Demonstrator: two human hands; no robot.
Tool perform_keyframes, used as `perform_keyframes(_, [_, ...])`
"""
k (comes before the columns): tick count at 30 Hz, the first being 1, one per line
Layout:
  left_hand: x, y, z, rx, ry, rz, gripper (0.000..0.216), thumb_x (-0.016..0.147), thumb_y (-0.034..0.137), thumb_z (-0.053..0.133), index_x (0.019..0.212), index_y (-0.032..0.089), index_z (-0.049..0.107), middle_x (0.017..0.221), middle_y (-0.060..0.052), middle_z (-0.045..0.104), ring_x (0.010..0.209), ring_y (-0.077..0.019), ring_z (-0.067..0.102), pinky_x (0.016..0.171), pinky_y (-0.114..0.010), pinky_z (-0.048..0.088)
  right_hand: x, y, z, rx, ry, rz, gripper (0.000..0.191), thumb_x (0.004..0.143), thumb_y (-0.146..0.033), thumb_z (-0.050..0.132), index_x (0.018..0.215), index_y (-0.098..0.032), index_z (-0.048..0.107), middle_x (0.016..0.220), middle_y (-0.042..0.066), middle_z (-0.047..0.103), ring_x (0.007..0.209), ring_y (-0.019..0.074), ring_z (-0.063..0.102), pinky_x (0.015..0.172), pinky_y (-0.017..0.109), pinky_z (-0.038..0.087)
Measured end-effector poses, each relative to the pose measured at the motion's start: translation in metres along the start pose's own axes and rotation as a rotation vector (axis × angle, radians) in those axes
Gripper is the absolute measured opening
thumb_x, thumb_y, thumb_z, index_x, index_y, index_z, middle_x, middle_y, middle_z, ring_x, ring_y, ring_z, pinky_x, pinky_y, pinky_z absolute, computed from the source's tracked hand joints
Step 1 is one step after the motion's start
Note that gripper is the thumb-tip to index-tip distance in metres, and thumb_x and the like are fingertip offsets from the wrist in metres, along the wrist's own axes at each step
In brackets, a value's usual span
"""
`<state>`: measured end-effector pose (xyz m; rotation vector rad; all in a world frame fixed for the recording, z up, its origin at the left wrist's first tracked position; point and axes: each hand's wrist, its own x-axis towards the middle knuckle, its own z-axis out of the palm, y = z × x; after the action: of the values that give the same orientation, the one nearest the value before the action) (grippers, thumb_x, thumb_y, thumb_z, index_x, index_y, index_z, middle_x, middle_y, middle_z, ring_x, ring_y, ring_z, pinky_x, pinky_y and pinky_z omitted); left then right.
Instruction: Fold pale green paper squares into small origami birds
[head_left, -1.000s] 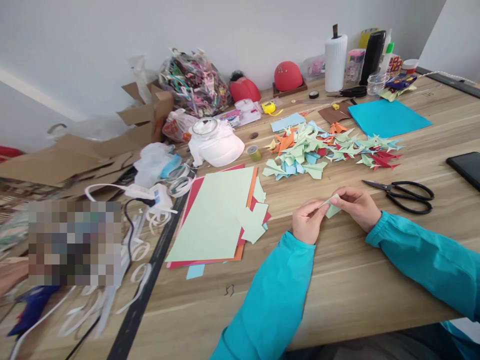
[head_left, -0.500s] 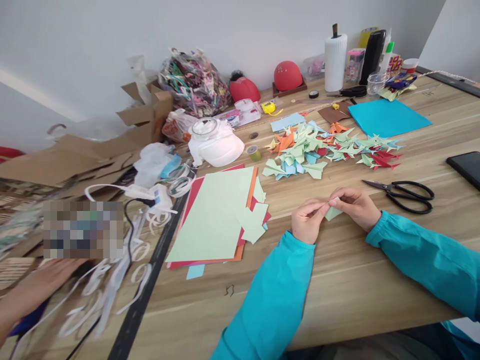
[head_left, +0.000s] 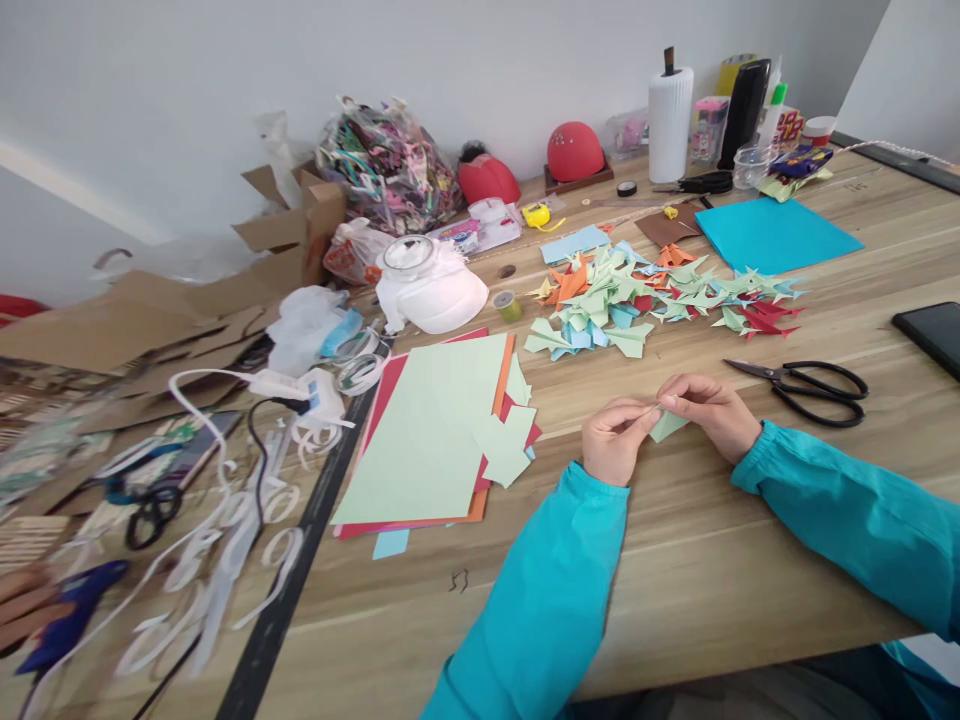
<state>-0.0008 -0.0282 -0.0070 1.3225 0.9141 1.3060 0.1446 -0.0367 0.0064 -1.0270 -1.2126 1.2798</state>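
Observation:
Between my two hands is a small piece of pale green paper [head_left: 670, 426], folded, just above the wooden table. My left hand [head_left: 616, 440] pinches its left edge, and my right hand [head_left: 709, 412] pinches its top with thumb and fingers; the fingers partly cover the folds. Beyond them lies a heap of folded paper pieces [head_left: 607, 300] in green, orange, blue and red. To the right of my right hand rest black-handled scissors [head_left: 817, 388], blades pointing left. A stack of coloured paper sheets [head_left: 427, 440], green on top, lies left of my left hand, with small cut green squares [head_left: 506, 445] on its right edge.
A black phone [head_left: 930, 335] lies at the right edge. Blue sheets [head_left: 780, 235], a white ribbed bottle [head_left: 670, 125] and a thread spool [head_left: 508, 306] stand farther back. At the left are cables, white strips [head_left: 240, 560], cardboard [head_left: 150, 320] and another person's hand [head_left: 30, 605].
The other person's hand at the left has drawn back toward the left edge, and scissors and strips there now show. My hands stay almost in place, still pinching the green paper.

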Motion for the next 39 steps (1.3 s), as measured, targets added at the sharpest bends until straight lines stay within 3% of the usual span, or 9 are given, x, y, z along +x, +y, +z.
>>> perform_keyframes(7, [0.0, -0.004, -0.001, -0.025, 0.03, -0.047, 0.006, 0.06, 0.022, 0.075, 0.064, 0.02, 0.071, 0.069, -0.002, 0.066, 0.067, -0.0135, 0.06, 0.063, -0.026, 0.049, 0.0, 0.005, -0.003, 0.004, 0.031, 0.03, 0.024, 0.073, -0.042, 0.064, 0.066, -0.019, 0.066, 0.063, 0.0, 0.058, 0.056, 0.0096, 0.046, 0.05, 0.023, 0.037])
perform_keyframes(10, [-0.001, -0.002, 0.0, -0.07, 0.034, -0.08, 0.009, 0.059, 0.022, 0.075, 0.067, 0.02, 0.071, 0.071, -0.003, 0.067, 0.067, -0.014, 0.06, 0.062, -0.026, 0.048, 0.0, 0.005, -0.002, -0.023, 0.024, -0.034, 0.02, 0.074, -0.039, 0.064, 0.068, -0.02, 0.069, 0.068, 0.001, 0.06, 0.061, 0.0111, 0.05, 0.054, 0.024, 0.04])
perform_keyframes(14, [-0.001, 0.004, 0.002, -0.032, -0.023, -0.064, 0.006, 0.064, 0.023, 0.071, 0.068, 0.018, 0.071, 0.079, -0.005, 0.068, 0.077, -0.0161, 0.062, 0.072, -0.029, 0.049, 0.0, 0.003, -0.001, -0.108, -0.025, -0.136, 0.016, 0.074, -0.035, 0.064, 0.073, -0.021, 0.072, 0.074, 0.003, 0.062, 0.072, 0.0144, 0.056, 0.066, 0.028, 0.046])
perform_keyframes(19, [-0.002, 0.008, 0.003, 0.004, -0.043, -0.035, 0.004, 0.067, 0.021, 0.068, 0.066, 0.018, 0.07, 0.076, -0.004, 0.067, 0.074, -0.015, 0.061, 0.07, -0.028, 0.048, -0.001, 0.003, -0.001, -0.147, -0.021, -0.163, 0.016, 0.074, -0.035, 0.065, 0.072, -0.021, 0.072, 0.072, 0.003, 0.062, 0.069, 0.0137, 0.056, 0.064, 0.028, 0.046])
perform_keyframes(29, [-0.002, 0.002, 0.001, 0.018, -0.022, -0.117, 0.015, 0.065, 0.03, 0.069, 0.063, 0.016, 0.067, 0.067, -0.004, 0.063, 0.062, -0.0129, 0.057, 0.058, -0.026, 0.046, 0.001, 0.001, 0.001, -0.073, 0.171, 0.002, 0.026, 0.066, -0.045, 0.068, 0.066, -0.019, 0.071, 0.068, 0.003, 0.062, 0.063, 0.0133, 0.051, 0.052, 0.025, 0.039])
perform_keyframes(34, [-0.002, 0.004, 0.001, -0.02, -0.009, -0.133, 0.016, 0.065, 0.03, 0.069, 0.065, 0.015, 0.067, 0.063, -0.002, 0.061, 0.055, -0.0111, 0.055, 0.054, -0.025, 0.046, 0.002, 0.006, -0.002, -0.002, 0.25, 0.133, 0.032, 0.065, -0.047, 0.067, 0.075, -0.018, 0.072, 0.066, 0.003, 0.062, 0.054, 0.0106, 0.048, 0.039, 0.021, 0.031])
perform_keyframes(39, [-0.001, 0.002, -0.001, -0.02, 0.003, -0.123, 0.016, 0.065, 0.029, 0.07, 0.061, 0.014, 0.065, 0.057, -0.001, 0.059, 0.054, -0.01, 0.054, 0.054, -0.023, 0.045, 0.002, 0.008, -0.003, 0.041, 0.259, 0.137, 0.029, 0.064, -0.045, 0.07, 0.074, -0.018, 0.072, 0.064, 0.002, 0.062, 0.052, 0.0098, 0.048, 0.038, 0.02, 0.031])
